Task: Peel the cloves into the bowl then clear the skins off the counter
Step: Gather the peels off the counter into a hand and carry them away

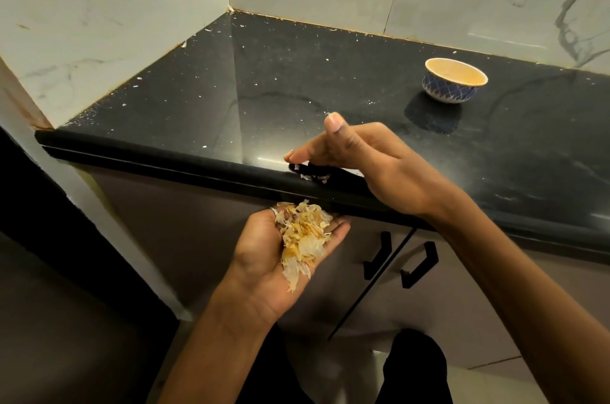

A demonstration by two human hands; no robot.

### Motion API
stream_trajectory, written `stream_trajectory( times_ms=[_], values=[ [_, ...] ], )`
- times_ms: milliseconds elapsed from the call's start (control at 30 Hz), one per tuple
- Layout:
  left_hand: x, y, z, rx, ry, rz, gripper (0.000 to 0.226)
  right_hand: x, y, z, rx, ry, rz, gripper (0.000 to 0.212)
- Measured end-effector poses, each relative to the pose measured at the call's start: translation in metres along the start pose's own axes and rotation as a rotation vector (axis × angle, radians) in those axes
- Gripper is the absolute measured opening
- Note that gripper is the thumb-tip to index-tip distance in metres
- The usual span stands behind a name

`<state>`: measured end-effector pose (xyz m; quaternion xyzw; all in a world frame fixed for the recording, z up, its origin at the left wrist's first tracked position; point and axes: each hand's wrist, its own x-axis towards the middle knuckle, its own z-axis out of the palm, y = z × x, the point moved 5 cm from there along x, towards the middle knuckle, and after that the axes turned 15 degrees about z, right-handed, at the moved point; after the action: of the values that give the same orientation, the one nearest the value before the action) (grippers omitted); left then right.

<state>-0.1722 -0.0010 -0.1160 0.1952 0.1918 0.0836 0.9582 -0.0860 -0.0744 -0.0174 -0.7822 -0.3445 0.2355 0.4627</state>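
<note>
A pile of pale garlic skins (305,237) lies in the cupped palm of my left hand (267,258), which is held palm up just below the counter's front edge. My right hand (356,156) rests edge-on at the front edge of the black counter (264,80), fingers straight, thumb up, touching a few skins (312,176) on the rounded lip. A blue patterned bowl (454,81) with a cream inside stands at the back right; what it holds cannot be seen. Small white skin flecks (204,94) are scattered over the counter.
Marble-look wall tiles (115,23) close the counter at the left and back. Below the counter are grey cabinet doors with black handles (419,266). My dark-clad leg (416,370) shows at the bottom.
</note>
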Motion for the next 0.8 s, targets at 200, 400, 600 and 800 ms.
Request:
stream_trajectory(
  times_ms=[200,400,600,800],
  values=[
    [0.002,0.003,-0.001,-0.011,-0.074,0.047,0.045,-0.015,-0.002,0.013,-0.038,-0.059,-0.028,0.054],
    [0.003,0.003,0.000,0.018,-0.043,0.055,0.045,-0.014,-0.009,0.007,0.152,-0.100,-0.032,0.060],
    [0.003,0.002,-0.006,-0.010,0.002,0.017,0.044,-0.010,0.000,-0.004,0.249,-0.015,-0.026,0.064],
    [0.006,0.002,-0.010,0.013,-0.050,0.027,0.044,-0.013,0.009,-0.005,0.166,0.236,-0.026,0.057]
  ],
)
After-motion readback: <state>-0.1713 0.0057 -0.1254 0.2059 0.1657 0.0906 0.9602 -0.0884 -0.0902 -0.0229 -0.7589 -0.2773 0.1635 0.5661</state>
